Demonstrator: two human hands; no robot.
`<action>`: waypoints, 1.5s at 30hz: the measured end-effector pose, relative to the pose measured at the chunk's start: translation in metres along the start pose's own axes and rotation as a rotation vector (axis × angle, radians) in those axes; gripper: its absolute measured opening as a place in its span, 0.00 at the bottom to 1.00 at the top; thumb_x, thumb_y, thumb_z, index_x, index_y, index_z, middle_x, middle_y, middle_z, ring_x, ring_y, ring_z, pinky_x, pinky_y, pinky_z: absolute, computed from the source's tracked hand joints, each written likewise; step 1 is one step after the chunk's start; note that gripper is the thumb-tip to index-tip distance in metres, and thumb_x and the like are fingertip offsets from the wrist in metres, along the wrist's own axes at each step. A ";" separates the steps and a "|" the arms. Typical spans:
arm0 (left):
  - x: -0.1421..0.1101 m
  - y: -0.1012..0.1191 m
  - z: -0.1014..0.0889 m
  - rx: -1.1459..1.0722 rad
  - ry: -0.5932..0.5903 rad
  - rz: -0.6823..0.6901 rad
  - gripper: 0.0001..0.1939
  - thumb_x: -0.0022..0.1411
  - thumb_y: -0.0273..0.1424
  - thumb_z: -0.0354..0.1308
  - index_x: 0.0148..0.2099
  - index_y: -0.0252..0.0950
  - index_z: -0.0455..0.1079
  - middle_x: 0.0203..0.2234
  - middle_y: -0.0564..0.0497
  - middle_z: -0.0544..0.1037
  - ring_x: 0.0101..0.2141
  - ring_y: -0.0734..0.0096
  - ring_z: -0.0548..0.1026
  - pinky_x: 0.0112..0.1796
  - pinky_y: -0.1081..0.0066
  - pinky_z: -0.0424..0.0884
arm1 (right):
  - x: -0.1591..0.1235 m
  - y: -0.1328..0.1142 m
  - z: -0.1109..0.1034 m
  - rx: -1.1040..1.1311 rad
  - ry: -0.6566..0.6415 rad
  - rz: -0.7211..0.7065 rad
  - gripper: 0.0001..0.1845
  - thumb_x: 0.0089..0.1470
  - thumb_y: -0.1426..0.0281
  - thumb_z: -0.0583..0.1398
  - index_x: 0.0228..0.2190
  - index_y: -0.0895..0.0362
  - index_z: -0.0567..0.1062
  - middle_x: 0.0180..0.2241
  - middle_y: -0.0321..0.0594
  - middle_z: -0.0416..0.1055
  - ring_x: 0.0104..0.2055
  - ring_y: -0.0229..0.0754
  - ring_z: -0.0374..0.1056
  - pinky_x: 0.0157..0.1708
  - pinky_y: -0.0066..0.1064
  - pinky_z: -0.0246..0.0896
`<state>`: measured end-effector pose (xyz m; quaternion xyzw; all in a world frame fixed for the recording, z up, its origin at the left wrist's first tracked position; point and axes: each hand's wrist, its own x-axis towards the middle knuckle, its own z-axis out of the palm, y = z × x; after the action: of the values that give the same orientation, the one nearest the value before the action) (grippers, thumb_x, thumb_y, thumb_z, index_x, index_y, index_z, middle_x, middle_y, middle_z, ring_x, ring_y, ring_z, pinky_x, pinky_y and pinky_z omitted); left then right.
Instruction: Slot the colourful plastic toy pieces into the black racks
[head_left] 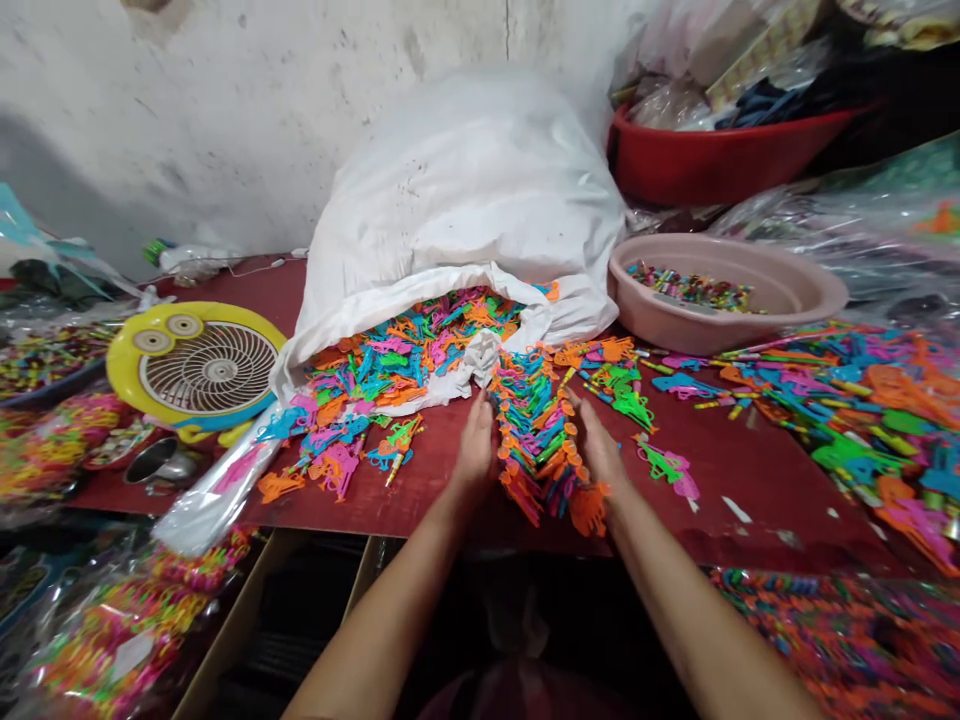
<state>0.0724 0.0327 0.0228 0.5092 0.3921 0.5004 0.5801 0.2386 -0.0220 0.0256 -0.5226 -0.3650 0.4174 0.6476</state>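
A neat double row of small flat plastic toy pieces point(534, 425), in orange, pink, blue and green, lies on the dark red table in front of me. My left hand point(476, 440) presses along its left side, and my right hand point(598, 445) presses along its right side, so the row is held between them. The fingertips of both hands are partly hidden by the pieces. Just behind the row, a large white sack point(465, 190) lies on its side with loose pieces of the same kind point(397, 350) spilling from its mouth.
A yellow fan point(217, 370), a metal cup point(161, 462) and a clear plastic bag point(217, 500) are at left. To the right stand a pink basin point(720, 330) with small sticks, a red tub point(720, 160) and a heap of loose plastic pieces point(892, 420). The table's front edge is near my forearms.
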 end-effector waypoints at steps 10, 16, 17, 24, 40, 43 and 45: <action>-0.048 0.071 -0.002 0.838 -0.271 0.688 0.25 0.65 0.40 0.58 0.62 0.40 0.66 0.64 0.42 0.63 0.65 0.53 0.59 0.63 0.51 0.57 | -0.087 0.001 -0.032 -0.135 -0.010 0.069 0.21 0.48 0.63 0.64 0.45 0.54 0.78 0.49 0.43 0.77 0.49 0.48 0.73 0.52 0.41 0.66; -0.039 0.064 -0.003 0.981 -0.337 0.770 0.16 0.69 0.33 0.52 0.56 0.38 0.72 0.54 0.44 0.74 0.63 0.56 0.61 0.63 0.48 0.59 | -0.086 0.011 -0.028 -0.259 -0.053 -0.076 0.17 0.45 0.64 0.62 0.38 0.56 0.79 0.34 0.40 0.78 0.33 0.41 0.72 0.35 0.33 0.68; -0.038 0.065 -0.004 0.994 -0.352 0.779 0.15 0.69 0.33 0.52 0.55 0.37 0.73 0.54 0.44 0.75 0.63 0.56 0.62 0.62 0.48 0.59 | -0.085 0.012 -0.027 -0.292 -0.051 -0.117 0.15 0.46 0.64 0.62 0.37 0.56 0.79 0.32 0.39 0.77 0.31 0.40 0.71 0.32 0.31 0.66; -0.030 0.070 -0.005 1.075 -0.414 0.803 0.14 0.69 0.32 0.52 0.52 0.36 0.75 0.51 0.43 0.76 0.59 0.57 0.67 0.63 0.49 0.60 | -0.094 0.007 -0.023 -0.462 -0.052 -0.360 0.09 0.50 0.69 0.59 0.33 0.55 0.77 0.31 0.37 0.72 0.31 0.39 0.67 0.33 0.30 0.62; -0.035 0.092 -0.004 1.148 -0.510 0.734 0.19 0.71 0.40 0.50 0.56 0.36 0.71 0.54 0.40 0.73 0.58 0.58 0.68 0.62 0.49 0.59 | -0.087 0.017 -0.013 -0.475 -0.049 -0.457 0.05 0.51 0.70 0.58 0.33 0.55 0.74 0.30 0.37 0.70 0.31 0.40 0.66 0.32 0.30 0.59; -0.059 0.098 0.002 1.142 -0.403 0.776 0.29 0.64 0.48 0.57 0.60 0.36 0.66 0.59 0.38 0.68 0.60 0.53 0.66 0.60 0.50 0.62 | -0.089 0.015 -0.014 -0.521 -0.057 -0.508 0.03 0.53 0.72 0.58 0.29 0.54 0.73 0.29 0.38 0.69 0.32 0.41 0.66 0.33 0.30 0.59; -0.074 0.095 0.006 1.170 -0.434 0.808 0.40 0.55 0.51 0.65 0.64 0.36 0.61 0.61 0.37 0.66 0.61 0.49 0.64 0.61 0.47 0.59 | -0.090 0.014 -0.014 -0.531 -0.066 -0.538 0.04 0.54 0.72 0.58 0.28 0.54 0.71 0.29 0.38 0.69 0.32 0.41 0.65 0.32 0.30 0.59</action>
<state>0.0471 -0.0428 0.1136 0.9270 0.2532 0.2723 0.0492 0.2141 -0.1083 0.0058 -0.5439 -0.6055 0.1398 0.5639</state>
